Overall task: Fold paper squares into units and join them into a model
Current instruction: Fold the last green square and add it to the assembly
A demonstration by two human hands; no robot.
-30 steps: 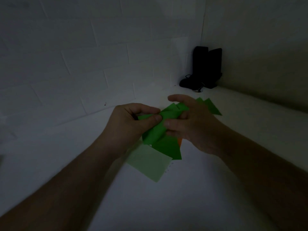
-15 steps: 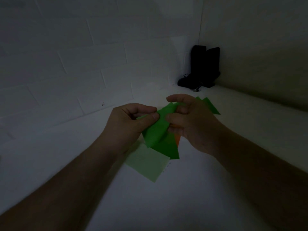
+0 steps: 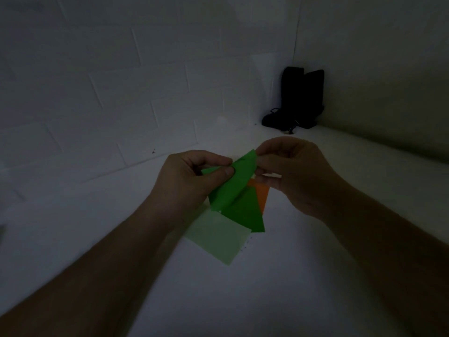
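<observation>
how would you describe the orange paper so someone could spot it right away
Start at the two hands above the white table. Just under the right hand lies a small stack of papers. The orange paper peeks out at its right edge, the only sheet there not green.

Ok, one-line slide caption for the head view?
Both hands, left and right, pinch a green paper above spare sheets.

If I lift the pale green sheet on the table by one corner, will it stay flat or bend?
The pale green sheet looks like one thin, unfolded square lying flat, so it would probably droop and feel very light. The bright green paper already curves between the left hand and right hand, suggesting similar floppiness. A push would likely slide it easily.
</observation>
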